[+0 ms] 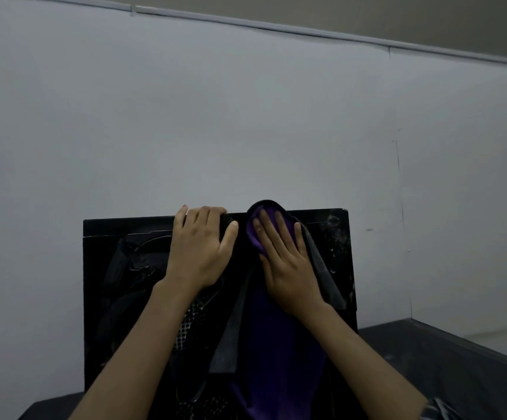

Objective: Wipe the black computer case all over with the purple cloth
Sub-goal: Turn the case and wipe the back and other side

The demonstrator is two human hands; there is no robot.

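The black computer case stands upright in front of me on a dark table, its side panel facing me. My left hand grips the case's top edge, fingers curled over it and thumb on the near face. My right hand lies flat, fingers straight, pressing the purple cloth against the case near its top edge. The cloth hangs down the panel below my hand, with grey edges folded at both sides.
A pale grey wall rises right behind the case. The dark table runs to the right, its edge slanting toward the lower right corner. A perforated metal grille shows on the case under my left forearm.
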